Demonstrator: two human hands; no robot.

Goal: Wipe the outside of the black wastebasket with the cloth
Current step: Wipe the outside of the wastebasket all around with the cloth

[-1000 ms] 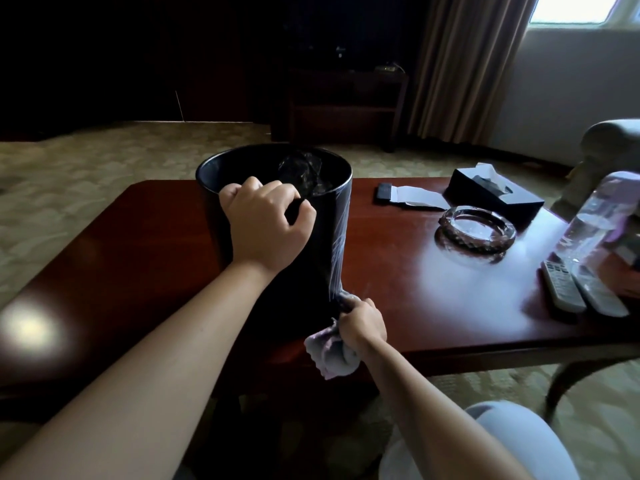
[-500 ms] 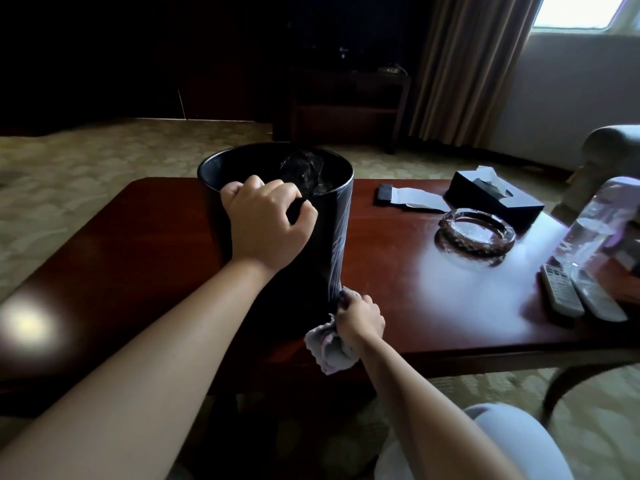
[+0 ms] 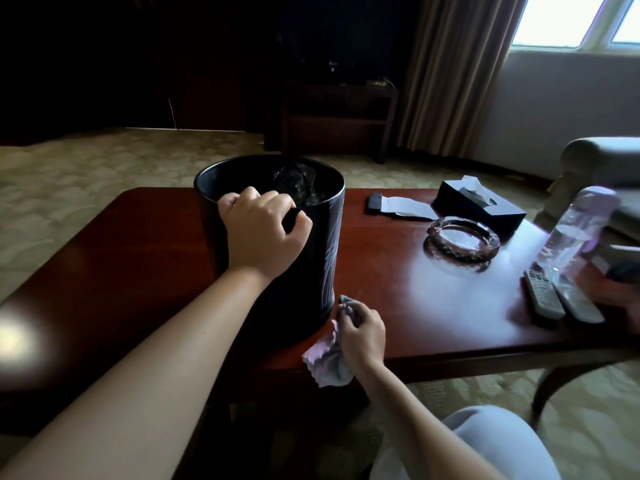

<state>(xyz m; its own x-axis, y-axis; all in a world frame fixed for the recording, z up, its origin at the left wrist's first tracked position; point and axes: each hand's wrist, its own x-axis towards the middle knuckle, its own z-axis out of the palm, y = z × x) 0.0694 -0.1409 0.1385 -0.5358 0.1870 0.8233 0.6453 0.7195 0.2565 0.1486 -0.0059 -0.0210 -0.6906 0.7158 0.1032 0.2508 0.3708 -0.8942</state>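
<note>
The black wastebasket (image 3: 322, 244) stands upright on the dark red wooden table (image 3: 398, 292), with a crumpled black liner inside. My left hand (image 3: 263, 233) grips its near rim, fingers curled over the edge. My right hand (image 3: 362, 332) holds a bunched pale pink cloth (image 3: 327, 362) low at the basket's right side, near its base. The top of the cloth touches or nearly touches the basket wall; its loose end hangs over the table's front edge.
To the right on the table sit a glass ashtray (image 3: 464, 237), a black tissue box (image 3: 481, 202), a small dark item with white paper (image 3: 398, 206), two remotes (image 3: 561, 299) and a clear bottle (image 3: 575, 230). An armchair (image 3: 602, 164) stands at the far right.
My right hand with the cloth has stayed low by the basket's right base, shifting only slightly. My left hand keeps its grip on the rim. The view has tilted a little.
</note>
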